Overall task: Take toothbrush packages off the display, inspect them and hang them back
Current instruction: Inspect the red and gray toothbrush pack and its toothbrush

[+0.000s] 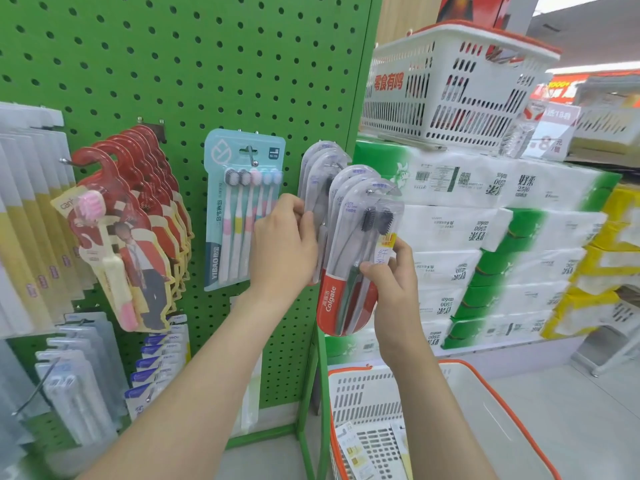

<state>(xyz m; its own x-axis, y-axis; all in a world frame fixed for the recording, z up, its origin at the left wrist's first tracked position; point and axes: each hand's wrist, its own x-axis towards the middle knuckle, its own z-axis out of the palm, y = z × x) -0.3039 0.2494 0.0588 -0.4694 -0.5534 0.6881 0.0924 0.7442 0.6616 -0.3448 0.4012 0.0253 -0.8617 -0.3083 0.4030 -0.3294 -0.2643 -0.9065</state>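
Note:
Several Colgate toothbrush packages (349,258) with red bottoms hang on a hook at the right edge of the green pegboard (194,64). My right hand (391,292) pinches the lower right side of the front package, which holds two dark-bristled brushes. My left hand (284,247) grips the left edges of the packages hanging behind it, fingers curled round them. The top of the front package sits at the tip of the hook.
A teal multi-brush pack (235,209) hangs just left of my left hand. Red carded toothbrushes (131,230) hang further left. A white-and-orange basket (450,427) sits below my right arm. Stacked tissue packs (502,237) and a second basket (450,84) stand right.

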